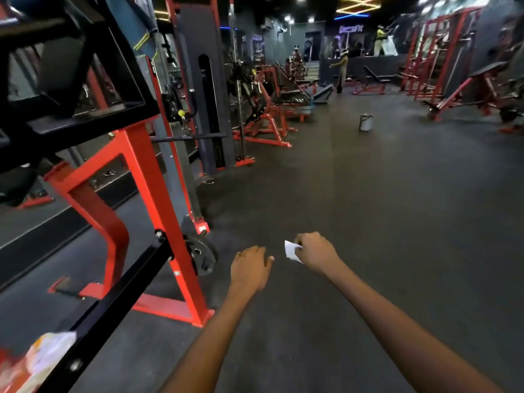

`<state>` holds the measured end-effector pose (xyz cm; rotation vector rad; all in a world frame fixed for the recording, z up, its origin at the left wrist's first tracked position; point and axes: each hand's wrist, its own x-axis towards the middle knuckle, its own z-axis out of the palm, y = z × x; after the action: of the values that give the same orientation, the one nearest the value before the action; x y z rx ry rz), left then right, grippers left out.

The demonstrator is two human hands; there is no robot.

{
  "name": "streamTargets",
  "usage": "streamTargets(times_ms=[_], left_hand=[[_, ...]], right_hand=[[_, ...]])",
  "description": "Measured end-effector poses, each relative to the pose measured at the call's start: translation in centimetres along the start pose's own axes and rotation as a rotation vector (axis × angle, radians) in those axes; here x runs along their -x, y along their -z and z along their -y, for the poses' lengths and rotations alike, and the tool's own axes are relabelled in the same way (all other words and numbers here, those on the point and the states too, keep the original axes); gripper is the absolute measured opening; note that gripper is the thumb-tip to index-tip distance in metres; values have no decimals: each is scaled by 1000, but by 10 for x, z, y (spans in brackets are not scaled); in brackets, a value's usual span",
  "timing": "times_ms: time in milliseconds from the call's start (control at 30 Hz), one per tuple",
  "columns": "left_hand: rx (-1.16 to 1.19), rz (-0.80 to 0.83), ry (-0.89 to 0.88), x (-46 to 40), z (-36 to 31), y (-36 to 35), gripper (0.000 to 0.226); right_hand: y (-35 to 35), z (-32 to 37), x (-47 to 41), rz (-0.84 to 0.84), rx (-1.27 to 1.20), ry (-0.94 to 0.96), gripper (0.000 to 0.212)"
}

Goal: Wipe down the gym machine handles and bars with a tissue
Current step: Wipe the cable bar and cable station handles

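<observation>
Above the dark rubber floor (368, 222), both bare arms reach forward. The right hand (314, 252) pinches a small white tissue (292, 251) between curled fingers and thumb, the sheet sticking out toward nine o'clock. The left hand (249, 268), just beside it at about eight o'clock, holds nothing, its fingers lying relaxed and pointing away. Neither hand touches any equipment. At nine o'clock from the hands stands a red machine frame (153, 194) with a black weight plate (202, 256) low on its post, and a black bar (113, 302) slants down toward seven o'clock. At the bottom left corner sits a blurred white and orange bundle (42, 355), possibly a bag. Far off at about one o'clock a grey bucket (365, 121) stands alone on the floor; its contents cannot be seen.
</observation>
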<state>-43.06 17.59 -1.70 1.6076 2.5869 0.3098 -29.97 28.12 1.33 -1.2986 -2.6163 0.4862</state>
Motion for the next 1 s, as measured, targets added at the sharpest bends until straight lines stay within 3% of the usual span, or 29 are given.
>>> streamTargets(times_ms=[267,533,833,1000], left_hand=[[0,-63,121,-208,6,20,41],[36,-94,222,-402,49,11,40],[91,-123,357,-612,131,27,43],[8,-86,414,-691,188,31,35]], right_hand=[[32,-18,-229,34,16,100,27],[12,-14,-453,38,-52,192,23],[-1,32,-687,57,-43,276,24],[-28,76,-789,126,-95,340,20]])
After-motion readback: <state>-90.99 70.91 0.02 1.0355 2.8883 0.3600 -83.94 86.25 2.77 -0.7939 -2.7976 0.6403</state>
